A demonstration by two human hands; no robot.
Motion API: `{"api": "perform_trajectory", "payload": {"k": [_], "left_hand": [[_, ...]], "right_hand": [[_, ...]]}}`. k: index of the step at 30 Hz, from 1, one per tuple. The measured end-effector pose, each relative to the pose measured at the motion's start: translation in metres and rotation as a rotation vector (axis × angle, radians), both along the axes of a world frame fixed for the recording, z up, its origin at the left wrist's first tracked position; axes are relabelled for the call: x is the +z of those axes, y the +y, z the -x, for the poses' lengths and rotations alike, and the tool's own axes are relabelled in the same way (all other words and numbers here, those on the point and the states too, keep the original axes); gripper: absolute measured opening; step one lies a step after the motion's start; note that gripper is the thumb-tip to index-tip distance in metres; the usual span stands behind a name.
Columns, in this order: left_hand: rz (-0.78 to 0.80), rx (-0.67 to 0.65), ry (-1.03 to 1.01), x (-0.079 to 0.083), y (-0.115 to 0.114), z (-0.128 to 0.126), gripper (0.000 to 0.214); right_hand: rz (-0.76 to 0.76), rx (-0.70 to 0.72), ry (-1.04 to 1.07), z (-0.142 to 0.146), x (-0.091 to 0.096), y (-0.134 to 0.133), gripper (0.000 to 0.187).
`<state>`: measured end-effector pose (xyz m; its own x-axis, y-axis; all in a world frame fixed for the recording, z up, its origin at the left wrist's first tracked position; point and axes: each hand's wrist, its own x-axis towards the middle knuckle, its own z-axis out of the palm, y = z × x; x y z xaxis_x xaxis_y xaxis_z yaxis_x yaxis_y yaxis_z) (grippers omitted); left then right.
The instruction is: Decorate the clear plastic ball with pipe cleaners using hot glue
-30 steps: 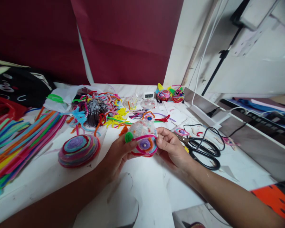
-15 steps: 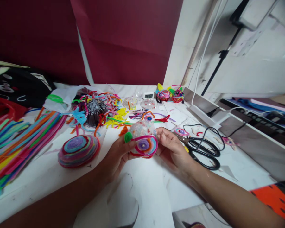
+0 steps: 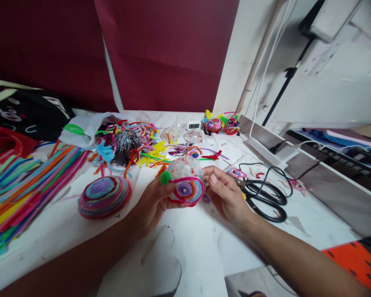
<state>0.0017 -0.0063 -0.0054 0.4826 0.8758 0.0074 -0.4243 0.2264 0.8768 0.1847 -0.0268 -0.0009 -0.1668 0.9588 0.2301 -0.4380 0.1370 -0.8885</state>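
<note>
My left hand (image 3: 151, 202) grips a clear, glittery ball (image 3: 184, 170) just above the white table. A spiral of coloured pipe cleaners (image 3: 185, 190) covers the ball's near side, and a small green coil (image 3: 165, 177) sits at its left. My right hand (image 3: 227, 194) is closed against the ball's right side, thumb and fingers pinching at the spiral's edge. What exactly the right fingers pinch is too small to make out.
A flat spiral disc of pipe cleaners (image 3: 104, 195) lies to the left. Straight pipe cleaners (image 3: 24, 185) fan out at far left; a tangled pile (image 3: 126, 142) sits behind. Black scissors (image 3: 267, 200) and a cable lie right of my hands. Finished decorated balls (image 3: 221, 123) stand at the back.
The ball has shifted slightly left and turned a little in my hands. My right fingers have regripped at the spiral's right edge.
</note>
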Motion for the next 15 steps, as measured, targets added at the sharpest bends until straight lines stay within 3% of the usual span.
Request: {"api": "perform_trajectory", "payload": {"k": [15], "left_hand": [[-0.07, -0.008, -0.049, -0.002, 0.0027, 0.0025, 0.047]], "right_hand": [[-0.12, -0.023, -0.177, -0.005, 0.0034, -0.0029, 0.029]]}}
